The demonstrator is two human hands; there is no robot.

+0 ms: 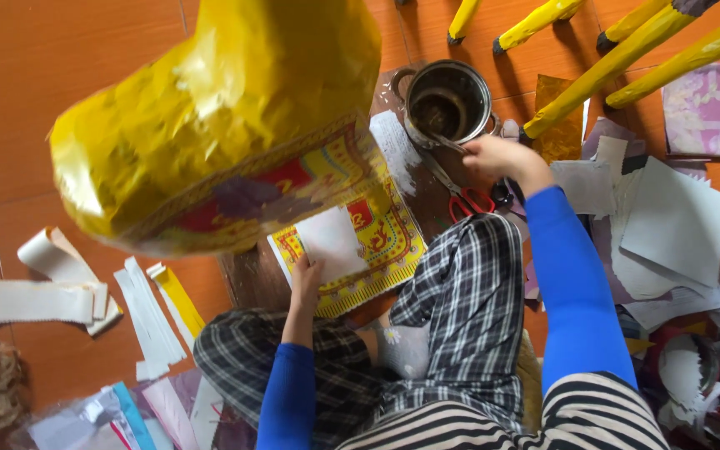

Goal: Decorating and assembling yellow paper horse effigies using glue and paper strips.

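On the tiled floor point(10, 83) before your crossed legs, the big yellow foil-covered paper figure point(218, 117) looms nearest the camera, overhanging the printed yellow-and-red sheet point(377, 242). Your left hand point(306, 275) lies flat on a white paper piece point(331, 242) atop that sheet, fingers spread, pinning it rather than gripping. Your right hand point(502, 158) has its grip closed around a thin tool point(447, 143) dipped at the rim of the metal pot point(447, 104). Red-handled scissors point(468, 200) lie just beside that wrist. Careful: a loaded tool could drip onto the sheet, and the overhanging figure could smear wet paper.
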